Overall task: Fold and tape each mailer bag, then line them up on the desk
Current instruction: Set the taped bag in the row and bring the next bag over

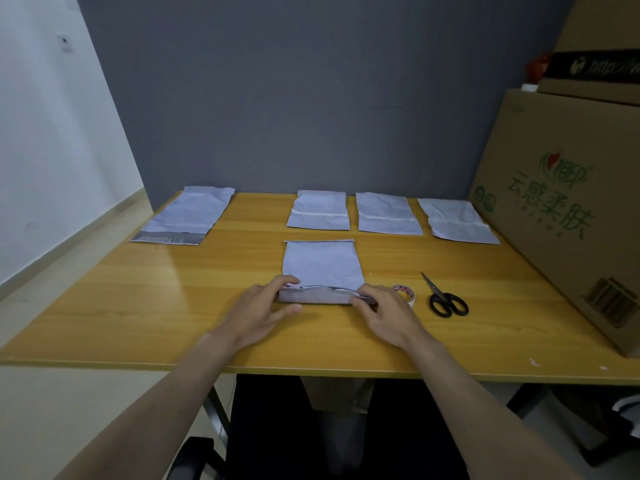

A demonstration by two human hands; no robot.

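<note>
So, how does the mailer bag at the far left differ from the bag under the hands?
The far-left bag lies flat and unfolded, untouched, its grey strip showing. The centre bag has its near edge folded over, pinched by the left hand and right hand. Both are pale mailers on the desk.

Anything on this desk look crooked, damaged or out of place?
Nothing is damaged or spilled. The rightmost taped bag sits slightly askew compared with its two neighbours. The unfolded bag at far left lies angled, apart from the row.
</note>
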